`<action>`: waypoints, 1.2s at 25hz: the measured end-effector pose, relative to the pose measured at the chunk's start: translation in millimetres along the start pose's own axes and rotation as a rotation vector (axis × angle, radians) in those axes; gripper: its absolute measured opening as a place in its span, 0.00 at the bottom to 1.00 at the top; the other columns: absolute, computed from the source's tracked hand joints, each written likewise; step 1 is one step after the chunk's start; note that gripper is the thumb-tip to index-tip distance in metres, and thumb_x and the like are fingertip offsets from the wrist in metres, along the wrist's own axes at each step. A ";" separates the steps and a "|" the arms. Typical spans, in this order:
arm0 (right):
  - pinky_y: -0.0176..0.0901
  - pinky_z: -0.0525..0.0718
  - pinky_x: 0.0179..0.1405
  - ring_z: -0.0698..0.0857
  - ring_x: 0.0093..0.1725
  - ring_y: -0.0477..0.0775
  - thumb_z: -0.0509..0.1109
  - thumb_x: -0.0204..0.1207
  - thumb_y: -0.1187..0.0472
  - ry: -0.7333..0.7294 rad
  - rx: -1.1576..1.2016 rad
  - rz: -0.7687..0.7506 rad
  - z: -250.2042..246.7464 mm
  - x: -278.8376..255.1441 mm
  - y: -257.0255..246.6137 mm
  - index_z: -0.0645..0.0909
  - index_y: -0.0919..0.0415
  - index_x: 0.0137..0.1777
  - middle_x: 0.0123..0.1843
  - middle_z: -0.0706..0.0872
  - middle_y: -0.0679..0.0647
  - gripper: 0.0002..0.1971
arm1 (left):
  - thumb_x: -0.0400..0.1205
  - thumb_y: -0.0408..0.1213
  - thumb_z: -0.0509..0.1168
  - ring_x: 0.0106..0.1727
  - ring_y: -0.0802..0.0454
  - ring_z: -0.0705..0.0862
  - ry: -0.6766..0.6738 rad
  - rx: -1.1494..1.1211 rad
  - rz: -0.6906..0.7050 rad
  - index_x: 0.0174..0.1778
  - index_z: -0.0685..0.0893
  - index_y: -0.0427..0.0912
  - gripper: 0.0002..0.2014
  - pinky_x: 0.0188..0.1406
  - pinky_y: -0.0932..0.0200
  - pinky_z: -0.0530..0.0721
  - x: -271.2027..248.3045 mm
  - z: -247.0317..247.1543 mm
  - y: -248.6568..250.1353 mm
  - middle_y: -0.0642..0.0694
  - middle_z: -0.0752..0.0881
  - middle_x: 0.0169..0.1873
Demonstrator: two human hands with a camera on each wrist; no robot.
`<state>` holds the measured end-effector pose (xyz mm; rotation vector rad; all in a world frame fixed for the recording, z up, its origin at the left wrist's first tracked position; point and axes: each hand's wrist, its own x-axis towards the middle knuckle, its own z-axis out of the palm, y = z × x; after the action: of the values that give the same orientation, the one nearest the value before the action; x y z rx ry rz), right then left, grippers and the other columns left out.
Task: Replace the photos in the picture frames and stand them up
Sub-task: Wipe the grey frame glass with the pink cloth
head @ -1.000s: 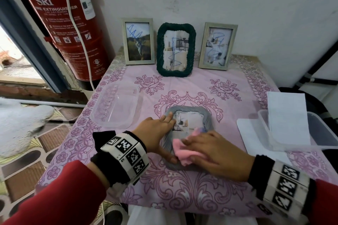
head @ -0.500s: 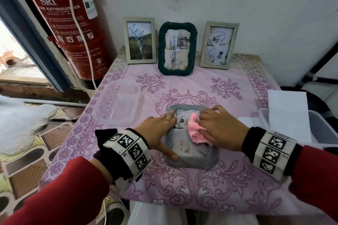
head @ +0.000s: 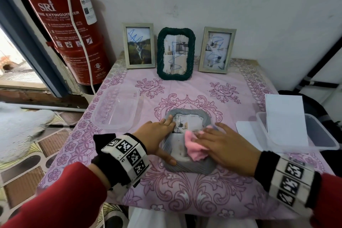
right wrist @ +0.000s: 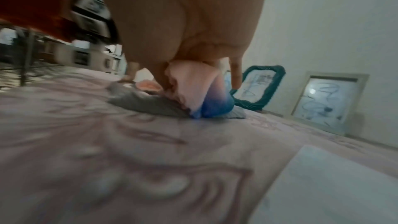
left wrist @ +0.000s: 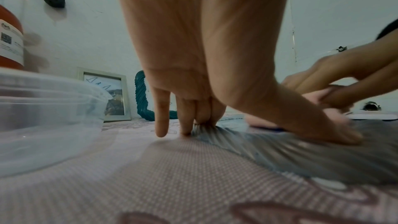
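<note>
A grey ribbed frame (head: 190, 167) lies flat on the pink tablecloth with a photo (head: 190, 122) showing in its upper half. My left hand (head: 161, 135) rests on the frame's left side, fingers straight and thumb along the lower left edge. My right hand (head: 216, 140) pinches a pink cloth (head: 194, 147) and presses it on the frame's glass; the right wrist view shows the cloth (right wrist: 189, 83) bunched under the palm. Three frames stand against the wall, each photo scribbled in blue: a pale one (head: 138, 45), a dark green one (head: 175, 53) and another pale one (head: 216, 50).
An empty clear tub (head: 116, 109) sits left of the grey frame. At the right table edge, white sheets (head: 285, 122) lie across a clear tub (head: 314, 146). A red fire extinguisher (head: 64, 24) hangs at the back left corner.
My right hand rubbed the cloth from the frame's lower part up to its top, then back down toward the middle right. The left hand has stayed on the frame's left side.
</note>
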<state>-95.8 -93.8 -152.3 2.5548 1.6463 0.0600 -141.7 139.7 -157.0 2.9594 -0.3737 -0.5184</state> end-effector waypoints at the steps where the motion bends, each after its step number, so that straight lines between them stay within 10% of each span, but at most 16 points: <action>1: 0.55 0.73 0.70 0.80 0.67 0.50 0.62 0.80 0.52 -0.044 -0.010 0.025 0.2 10.6 4.3 0.75 0.52 0.71 0.69 0.82 0.49 0.20 | 0.64 0.66 0.72 0.75 0.44 0.70 0.002 -0.004 0.000 0.82 0.50 0.40 0.59 0.72 0.53 0.69 0.2 0.4 0.0 0.44 0.44 0.83; 7: 0.46 0.54 0.73 0.64 0.77 0.46 0.54 0.84 0.51 -0.073 0.238 0.099 13.4 45.3 3.8 0.66 0.49 0.77 0.77 0.70 0.46 0.21 | 0.62 0.66 0.73 0.73 0.45 0.72 0.021 -0.039 0.000 0.82 0.53 0.45 0.58 0.71 0.52 0.69 0.1 3.3 -1.6 0.45 0.50 0.83; 12: 0.46 0.59 0.75 0.67 0.76 0.47 0.55 0.81 0.55 -0.012 0.287 -0.082 17.7 7.6 -20.6 0.69 0.49 0.75 0.76 0.73 0.45 0.22 | 0.62 0.68 0.72 0.73 0.45 0.73 0.018 0.019 -0.013 0.82 0.51 0.43 0.59 0.70 0.51 0.70 1.3 4.9 -3.3 0.46 0.47 0.83; 17: 0.47 0.74 0.60 0.75 0.53 0.46 0.61 0.81 0.61 0.110 0.552 0.117 -10.6 16.7 -1.3 0.80 0.54 0.62 0.52 0.84 0.46 0.12 | 0.61 0.68 0.72 0.71 0.44 0.74 0.010 -0.002 -0.012 0.81 0.56 0.44 0.57 0.69 0.51 0.71 0.8 3.3 -3.8 0.44 0.53 0.83; 20: 0.28 0.74 0.46 0.77 0.44 0.42 0.63 0.81 0.63 0.361 0.884 0.206 -29.3 40.6 3.8 0.82 0.58 0.60 0.45 0.82 0.43 0.10 | 0.62 0.67 0.73 0.70 0.44 0.75 0.024 -0.024 -0.004 0.80 0.57 0.45 0.56 0.68 0.50 0.71 -1.6 2.5 -2.7 0.44 0.60 0.81; 22: 0.36 0.74 0.56 0.78 0.54 0.48 0.62 0.82 0.62 0.357 0.816 0.262 -31.3 45.5 6.6 0.79 0.58 0.66 0.55 0.85 0.50 0.14 | 0.63 0.67 0.72 0.74 0.45 0.72 0.006 -0.017 -0.013 0.82 0.51 0.45 0.58 0.72 0.48 0.69 -2.8 2.7 -2.9 0.47 0.50 0.83; 25: 0.50 0.62 0.75 0.65 0.74 0.51 0.61 0.80 0.61 -0.036 0.482 0.313 -18.6 35.8 10.8 0.67 0.51 0.78 0.79 0.68 0.48 0.25 | 0.63 0.67 0.72 0.77 0.46 0.69 0.012 -0.012 -0.008 0.83 0.49 0.45 0.59 0.74 0.48 0.68 -2.0 2.6 -3.0 0.48 0.47 0.83; 27: 0.40 0.62 0.75 0.65 0.75 0.49 0.60 0.79 0.66 -0.051 0.614 0.343 -11.0 27.0 14.4 0.70 0.54 0.76 0.79 0.69 0.51 0.25 | 0.63 0.67 0.72 0.79 0.48 0.65 0.010 -0.022 -0.008 0.83 0.47 0.46 0.59 0.75 0.48 0.66 -2.2 2.9 -2.9 0.49 0.46 0.83; 30: 0.18 0.72 0.54 0.79 0.60 0.44 0.58 0.76 0.74 0.303 1.000 0.503 -10.4 20.2 20.0 0.83 0.56 0.60 0.62 0.84 0.50 0.20 | 0.66 0.66 0.71 0.82 0.51 0.59 -0.033 -0.015 -0.018 0.83 0.47 0.45 0.58 0.78 0.47 0.61 -3.6 1.3 -2.4 0.48 0.45 0.83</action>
<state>-70.3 -83.0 -140.3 3.8285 1.2112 -0.4796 -144.9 142.9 -157.4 2.9454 -0.3449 -0.5697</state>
